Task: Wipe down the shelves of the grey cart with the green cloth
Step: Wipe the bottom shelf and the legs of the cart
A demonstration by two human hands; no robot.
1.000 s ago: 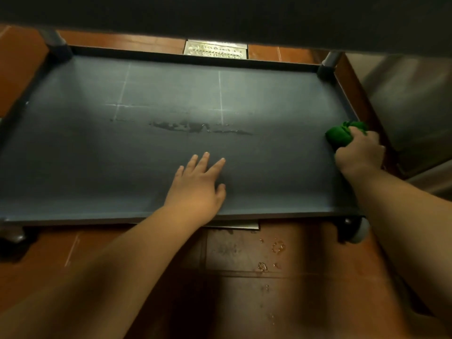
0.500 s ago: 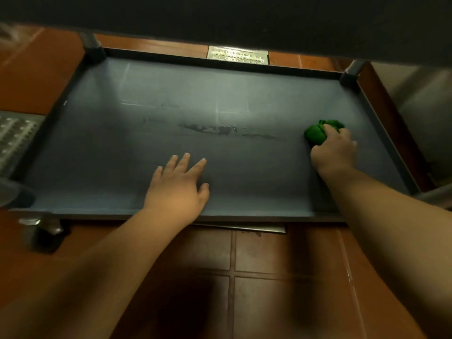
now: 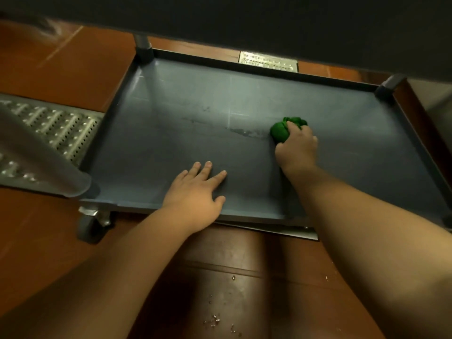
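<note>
Brown floor tiles surround the cart's low shelf (image 3: 171, 143). The right hand (image 3: 297, 149) grips the bunched cloth (image 3: 281, 132) mid-shelf beside a smear (image 3: 244, 132); the left hand (image 3: 195, 194) presses flat near the front edge. Best scrub leftward across the smear, pressing firmly.

Bunched green cloth (image 3: 281, 133) sits mid-right on the grey cart's bottom shelf (image 3: 171, 133), beside a wet smear.

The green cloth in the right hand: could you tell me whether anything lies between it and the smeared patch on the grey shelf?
Nothing visible does. The right hand holds the bunched green cloth on the grey shelf, right beside the smeared patch. The left hand rests flat nearer the front edge, off that path.
</note>
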